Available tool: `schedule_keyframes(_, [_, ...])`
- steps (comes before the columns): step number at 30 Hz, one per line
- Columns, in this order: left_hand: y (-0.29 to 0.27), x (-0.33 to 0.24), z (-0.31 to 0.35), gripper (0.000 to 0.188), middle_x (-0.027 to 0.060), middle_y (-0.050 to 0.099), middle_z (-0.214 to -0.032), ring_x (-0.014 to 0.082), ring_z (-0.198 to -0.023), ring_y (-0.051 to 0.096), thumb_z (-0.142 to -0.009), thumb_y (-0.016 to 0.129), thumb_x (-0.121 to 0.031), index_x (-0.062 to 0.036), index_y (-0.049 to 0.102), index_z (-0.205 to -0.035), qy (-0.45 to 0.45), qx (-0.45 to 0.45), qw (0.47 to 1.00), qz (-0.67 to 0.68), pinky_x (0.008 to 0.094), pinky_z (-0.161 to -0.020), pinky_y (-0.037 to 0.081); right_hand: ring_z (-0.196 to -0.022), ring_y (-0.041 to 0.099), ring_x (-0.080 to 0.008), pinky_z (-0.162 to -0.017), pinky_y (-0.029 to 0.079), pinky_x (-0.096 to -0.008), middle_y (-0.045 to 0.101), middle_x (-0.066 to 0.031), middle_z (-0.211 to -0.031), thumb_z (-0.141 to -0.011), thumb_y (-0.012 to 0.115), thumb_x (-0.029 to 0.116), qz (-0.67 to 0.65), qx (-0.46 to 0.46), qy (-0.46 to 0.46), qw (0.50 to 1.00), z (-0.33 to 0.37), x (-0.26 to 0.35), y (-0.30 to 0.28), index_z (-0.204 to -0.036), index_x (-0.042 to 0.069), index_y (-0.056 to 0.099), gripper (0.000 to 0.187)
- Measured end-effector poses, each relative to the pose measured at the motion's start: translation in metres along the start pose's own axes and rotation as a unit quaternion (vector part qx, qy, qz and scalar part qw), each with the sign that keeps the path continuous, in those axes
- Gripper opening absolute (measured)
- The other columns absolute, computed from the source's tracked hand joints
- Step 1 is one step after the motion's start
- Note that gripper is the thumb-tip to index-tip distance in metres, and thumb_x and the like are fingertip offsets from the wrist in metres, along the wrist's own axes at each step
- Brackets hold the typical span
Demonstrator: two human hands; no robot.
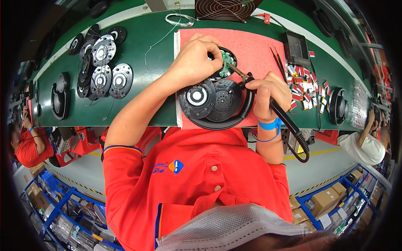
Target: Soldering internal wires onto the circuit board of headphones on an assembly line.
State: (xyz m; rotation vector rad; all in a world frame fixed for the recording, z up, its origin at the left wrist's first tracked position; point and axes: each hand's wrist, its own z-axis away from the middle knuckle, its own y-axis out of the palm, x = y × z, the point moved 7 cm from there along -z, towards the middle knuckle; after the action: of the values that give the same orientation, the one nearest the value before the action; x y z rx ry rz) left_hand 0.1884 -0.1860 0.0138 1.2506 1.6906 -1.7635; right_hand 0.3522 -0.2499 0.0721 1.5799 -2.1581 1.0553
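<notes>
A headphone (217, 124) lies on the pink mat in front of me, its black headband curving along the near side. Two round speaker plates (197, 109) rest within it, the left one with a white ring. Beyond them, an ear cup holds a green circuit board (226, 58). My left hand (197, 56) is pinched at the board's left edge; whatever lies between its fingertips is hidden. My right hand (271, 94) grips a soldering iron (276, 109) by its black handle, and the metal tip reaches the board, close to my left fingers. A blue strap circles my right wrist.
Several speaker plates (102, 52) and a headband (60, 95) occupy the green table's left. On the right are tweezers (278, 60), a black tray (296, 49), a pile of small batteries (305, 88) and another headphone (337, 106). A grilled fan (226, 8) and coiled wire (179, 19) stand far back.
</notes>
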Motion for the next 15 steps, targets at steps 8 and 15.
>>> schedule_keyframes(8, [-0.0003, -0.0007, -0.0002, 0.007, 0.0101, 0.066, -0.100, 0.0285, -0.102, 0.054, -0.070, 0.065, -0.007, 0.0002, 0.065, -0.072, 0.005, -0.011, 1.000, 0.012, 0.0356, -0.091, 0.042, -0.046, 0.043, -0.0167, -0.044, 0.030, -0.0298, 0.058, -0.0075, -0.056, -0.089, 0.052, 0.016, 0.002, 0.004, -0.003, 1.000, -0.0007, 0.0003, 0.0019, -0.064, -0.002, 0.062, 0.032])
schedule_keyframes(15, [-0.0014, 0.0003, -0.0024, 0.009, 0.0110, 0.065, -0.098, 0.0308, -0.103, 0.053, -0.071, 0.064, -0.008, -0.0002, 0.066, -0.073, 0.037, 0.015, 0.999, 0.025, 0.0374, -0.090, 0.043, -0.045, 0.041, -0.0155, -0.044, 0.027, -0.0298, 0.053, -0.0059, -0.053, -0.091, 0.054, 0.023, -0.011, -0.031, 0.008, 0.999, 0.0019, -0.0005, -0.0044, -0.063, -0.002, 0.062, 0.038])
